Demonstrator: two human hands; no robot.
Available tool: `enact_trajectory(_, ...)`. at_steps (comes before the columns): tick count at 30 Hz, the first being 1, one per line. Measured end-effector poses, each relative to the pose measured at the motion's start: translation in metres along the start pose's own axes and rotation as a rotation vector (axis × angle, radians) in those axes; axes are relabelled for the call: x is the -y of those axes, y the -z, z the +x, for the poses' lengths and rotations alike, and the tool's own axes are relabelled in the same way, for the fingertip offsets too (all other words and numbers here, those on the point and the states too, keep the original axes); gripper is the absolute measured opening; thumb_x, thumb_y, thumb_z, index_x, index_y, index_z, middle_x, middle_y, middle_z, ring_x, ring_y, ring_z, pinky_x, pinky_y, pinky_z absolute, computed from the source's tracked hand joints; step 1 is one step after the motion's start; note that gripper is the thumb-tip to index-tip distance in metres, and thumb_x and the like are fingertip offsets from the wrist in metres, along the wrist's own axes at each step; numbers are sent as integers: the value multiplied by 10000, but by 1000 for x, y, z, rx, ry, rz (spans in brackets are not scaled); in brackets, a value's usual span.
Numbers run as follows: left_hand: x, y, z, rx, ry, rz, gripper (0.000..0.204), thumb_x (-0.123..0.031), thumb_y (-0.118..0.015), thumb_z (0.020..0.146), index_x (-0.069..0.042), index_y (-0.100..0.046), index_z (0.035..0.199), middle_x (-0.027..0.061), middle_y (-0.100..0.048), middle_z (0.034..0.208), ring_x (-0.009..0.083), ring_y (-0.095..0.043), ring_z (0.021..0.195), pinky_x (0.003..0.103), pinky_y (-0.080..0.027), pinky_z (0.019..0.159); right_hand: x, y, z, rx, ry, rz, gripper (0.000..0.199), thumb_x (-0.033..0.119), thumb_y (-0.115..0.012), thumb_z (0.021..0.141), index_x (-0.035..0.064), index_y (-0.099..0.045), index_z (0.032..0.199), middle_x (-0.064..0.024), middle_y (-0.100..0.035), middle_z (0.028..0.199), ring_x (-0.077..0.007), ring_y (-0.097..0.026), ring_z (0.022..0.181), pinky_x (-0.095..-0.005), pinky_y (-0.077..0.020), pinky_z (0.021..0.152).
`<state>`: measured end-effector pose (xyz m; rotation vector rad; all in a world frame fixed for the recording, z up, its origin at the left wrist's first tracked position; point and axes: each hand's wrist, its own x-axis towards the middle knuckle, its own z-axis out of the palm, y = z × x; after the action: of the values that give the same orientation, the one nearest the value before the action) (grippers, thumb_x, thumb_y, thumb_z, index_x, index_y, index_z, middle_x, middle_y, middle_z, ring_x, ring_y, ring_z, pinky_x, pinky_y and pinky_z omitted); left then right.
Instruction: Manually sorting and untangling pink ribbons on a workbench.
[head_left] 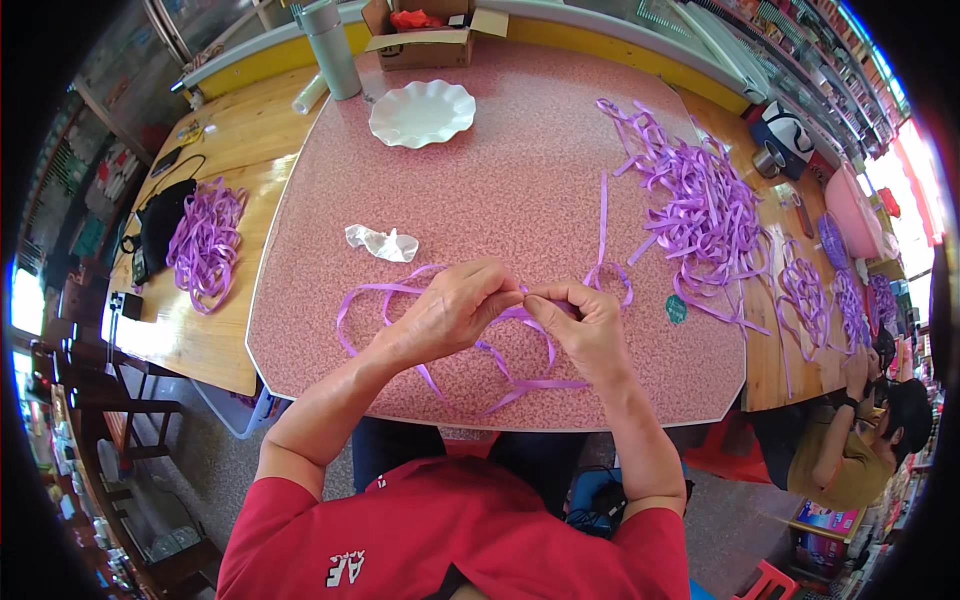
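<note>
The left hand (460,308) and right hand (588,326), close together, pinch purple ribbon (550,384). Fine working seems underway; the next move likely needs steady pinching.

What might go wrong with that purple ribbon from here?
The loose loops of purple ribbon below the hands might tangle. It could also slip, since the left hand and right hand seem to pinch it only at the fingertips. Pulling one strand from the jumbled ribbon pile might knot others.
</note>
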<state>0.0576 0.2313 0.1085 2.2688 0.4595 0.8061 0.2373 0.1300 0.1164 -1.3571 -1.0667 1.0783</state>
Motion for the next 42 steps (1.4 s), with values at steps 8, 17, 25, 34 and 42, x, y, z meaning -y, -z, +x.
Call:
enact_trajectory(8, 4, -4, -2, 42, 365, -659, 482, -401, -401, 1065, 7, -639, 969, 58, -637, 879, 167, -589, 827, 325, -481, 793, 2, -3, -6, -92, 389, -274, 31, 9, -697, 883, 20, -701, 912, 44, -593, 727, -13, -464, 620, -200, -353, 516)
enact_trajectory(17, -10, -20, 9, 90, 257, -343, 419, -343, -466, 1045, 35, -594, 917, 164, -584, 732, 262, -555, 659, 399, -463, 631, -2, 1, -6, -140, 580, -539, 127, -13, -731, 813, 41, -664, 907, -78, -593, 703, -152, -553, 530, -287, -410, 474)
enact_trajectory(25, 4, -29, 1, 60, 289, -479, 320, -282, -479, 1050, 15, -560, 963, 94, -541, 762, 174, -517, 733, 337, -449, 678, 0, 3, -6, -150, 537, -478, 91, 5, -718, 845, 28, -707, 931, -44, -590, 708, -106, -514, 562, -254, -380, 492)
enact_trajectory(34, 7, -9, -7, 173, 423, -844, 161, -206, -578, 1011, -46, -573, 1028, 7, -567, 991, 89, -523, 936, 273, -441, 863, 9, 12, -3, -69, 231, -109, 109, 30, -683, 902, 18, -714, 1005, 34, -619, 792, -22, -492, 651, -185, -360, 550)
enact_trajectory(42, -2, -11, -12, -138, 448, -1247, 60, -96, -676, 927, -66, -630, 949, 61, -655, 1046, 149, -596, 988, 312, -464, 891, -12, 3, 4, -35, 5, 284, 65, 62, -711, 906, 23, -691, 955, 32, -640, 804, -6, -531, 698, -163, -400, 581)
